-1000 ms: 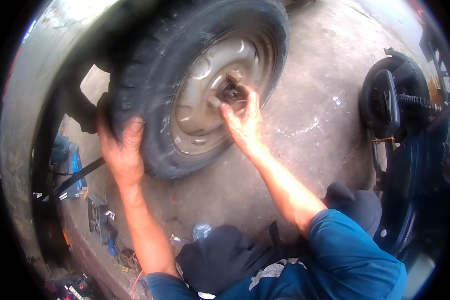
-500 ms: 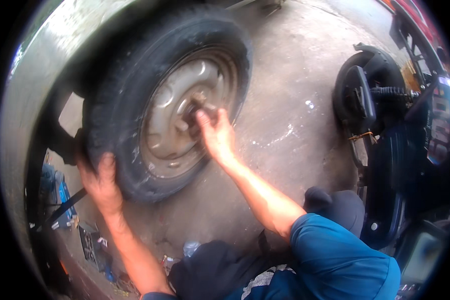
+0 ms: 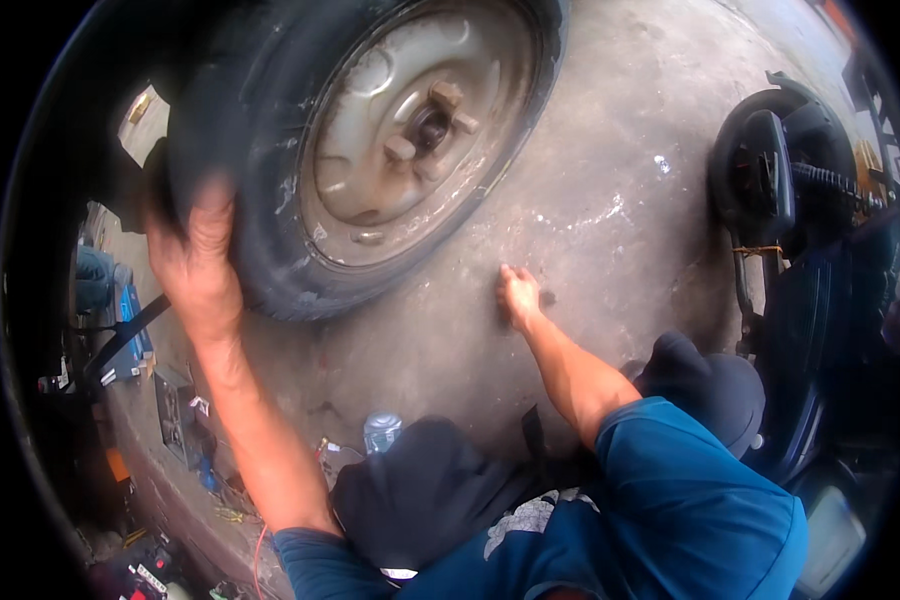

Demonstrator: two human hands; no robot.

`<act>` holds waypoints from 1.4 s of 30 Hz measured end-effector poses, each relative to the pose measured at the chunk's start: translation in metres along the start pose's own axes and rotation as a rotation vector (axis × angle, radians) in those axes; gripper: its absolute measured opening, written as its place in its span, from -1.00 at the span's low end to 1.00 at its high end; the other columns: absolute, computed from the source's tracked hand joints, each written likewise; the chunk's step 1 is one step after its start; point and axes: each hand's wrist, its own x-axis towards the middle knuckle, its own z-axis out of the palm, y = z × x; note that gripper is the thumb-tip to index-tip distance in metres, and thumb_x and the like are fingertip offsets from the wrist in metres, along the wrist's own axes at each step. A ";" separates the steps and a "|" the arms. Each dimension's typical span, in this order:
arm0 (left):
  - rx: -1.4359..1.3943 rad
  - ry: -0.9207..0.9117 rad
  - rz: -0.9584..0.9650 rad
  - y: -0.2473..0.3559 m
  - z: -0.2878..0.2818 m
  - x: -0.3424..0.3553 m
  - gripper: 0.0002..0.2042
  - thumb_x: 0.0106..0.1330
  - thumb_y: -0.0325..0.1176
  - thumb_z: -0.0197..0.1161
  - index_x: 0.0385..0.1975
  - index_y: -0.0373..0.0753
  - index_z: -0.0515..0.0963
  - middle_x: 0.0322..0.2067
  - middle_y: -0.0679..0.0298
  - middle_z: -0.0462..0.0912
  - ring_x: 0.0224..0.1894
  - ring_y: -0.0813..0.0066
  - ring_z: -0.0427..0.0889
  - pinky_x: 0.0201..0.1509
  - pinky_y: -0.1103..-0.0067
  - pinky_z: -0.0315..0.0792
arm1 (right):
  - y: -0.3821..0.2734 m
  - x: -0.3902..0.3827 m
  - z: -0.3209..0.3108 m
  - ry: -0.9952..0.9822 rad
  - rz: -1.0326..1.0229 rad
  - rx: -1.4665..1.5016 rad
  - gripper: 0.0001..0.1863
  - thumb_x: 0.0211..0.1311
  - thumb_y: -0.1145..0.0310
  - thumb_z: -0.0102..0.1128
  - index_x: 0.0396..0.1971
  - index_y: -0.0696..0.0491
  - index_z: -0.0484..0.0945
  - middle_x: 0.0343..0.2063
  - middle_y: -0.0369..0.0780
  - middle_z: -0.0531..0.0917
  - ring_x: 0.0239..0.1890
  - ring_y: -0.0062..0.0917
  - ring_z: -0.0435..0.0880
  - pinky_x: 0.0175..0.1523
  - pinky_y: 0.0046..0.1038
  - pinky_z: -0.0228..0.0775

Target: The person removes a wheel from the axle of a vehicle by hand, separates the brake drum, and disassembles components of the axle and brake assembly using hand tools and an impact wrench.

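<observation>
While left hand (image 3: 198, 268) touches tire (image 3: 268, 190), pale print (image 3: 532, 524) marks blue shirt (image 3: 705, 495).

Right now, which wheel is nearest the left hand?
The large, pale-centred wheel: the left hand is at its tyre. The smaller black wheel stands well off to the right, past the right hand.

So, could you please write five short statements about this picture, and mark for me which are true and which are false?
1. The left hand is at the tyre. True.
2. The right hand is touching the metal rim. False: the right hand is apart from the rim.
3. A see-through plastic container is near the dark trousers. True.
4. The motorbike is at the left of the picture. False: it is at the right.
5. The right sleeve is blue. True.
</observation>
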 end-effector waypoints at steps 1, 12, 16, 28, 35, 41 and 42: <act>-0.036 -0.033 0.001 0.006 0.001 0.001 -0.39 0.21 -0.05 0.17 0.07 -0.48 0.28 0.01 0.07 0.41 0.05 0.30 0.36 0.19 0.52 0.16 | 0.017 0.002 -0.010 -0.010 -0.069 0.023 -0.81 0.20 0.31 0.08 -0.28 0.09 0.38 -0.65 -0.34 0.38 -0.66 -0.67 0.34 -0.63 -0.62 0.16; 0.093 0.096 -0.042 -0.006 0.006 0.002 -0.41 0.27 -0.16 0.11 0.12 -0.54 0.22 0.14 0.04 0.30 0.10 0.35 0.35 0.20 0.57 0.18 | -0.018 -0.060 -0.118 1.003 -0.248 -1.134 -0.48 0.01 0.17 0.19 -0.01 0.04 0.36 0.00 -0.07 0.36 0.12 -0.24 0.26 0.18 -0.26 0.09; -0.055 0.034 -0.112 -0.006 -0.003 0.004 -0.49 0.27 -0.17 0.12 0.02 -0.53 0.34 0.00 0.10 0.45 -0.01 0.43 0.42 0.13 0.61 0.25 | 0.051 -0.090 -0.161 0.860 -0.154 -1.352 -0.43 -0.01 0.25 0.15 0.06 0.06 0.30 0.06 -0.06 0.29 0.17 -0.22 0.21 0.20 -0.25 0.07; 0.011 0.090 0.012 -0.005 0.013 -0.004 -0.45 0.19 -0.22 0.21 0.07 -0.51 0.31 0.06 0.08 0.38 0.08 0.39 0.35 0.21 0.57 0.15 | 0.048 -0.103 -0.170 0.757 0.054 -1.395 -0.64 -0.03 0.47 0.12 -0.15 0.09 0.39 -0.16 -0.07 0.37 0.01 -0.19 0.34 0.00 -0.29 0.36; 0.041 -0.038 -0.065 0.006 -0.002 0.004 -0.48 0.26 -0.17 0.10 0.05 -0.51 0.32 0.03 0.09 0.42 0.06 0.34 0.37 0.21 0.56 0.14 | 0.033 -0.104 -0.049 0.039 -0.709 -1.232 -0.63 -0.25 0.61 0.05 -0.28 0.13 0.43 -0.21 0.01 0.38 -0.11 -0.09 0.35 -0.04 -0.19 0.31; -0.054 -0.008 0.024 -0.003 0.007 0.003 -0.39 0.15 -0.06 0.24 0.03 -0.46 0.32 -0.03 0.06 0.43 0.02 0.27 0.38 0.17 0.50 0.17 | 0.080 -0.069 0.033 -0.496 -0.756 -1.296 -0.57 -0.01 0.32 0.10 -0.07 0.11 0.43 0.04 0.07 0.35 0.10 -0.02 0.32 0.17 -0.11 0.18; -0.035 -0.021 0.009 -0.003 0.002 0.002 -0.37 0.15 -0.05 0.24 0.04 -0.46 0.31 -0.02 0.05 0.42 0.04 0.27 0.37 0.19 0.50 0.16 | 0.068 -0.085 0.039 -0.481 -0.629 -1.259 -0.56 0.07 0.26 0.08 -0.02 0.11 0.42 0.09 0.09 0.33 0.14 -0.02 0.30 0.22 -0.14 0.13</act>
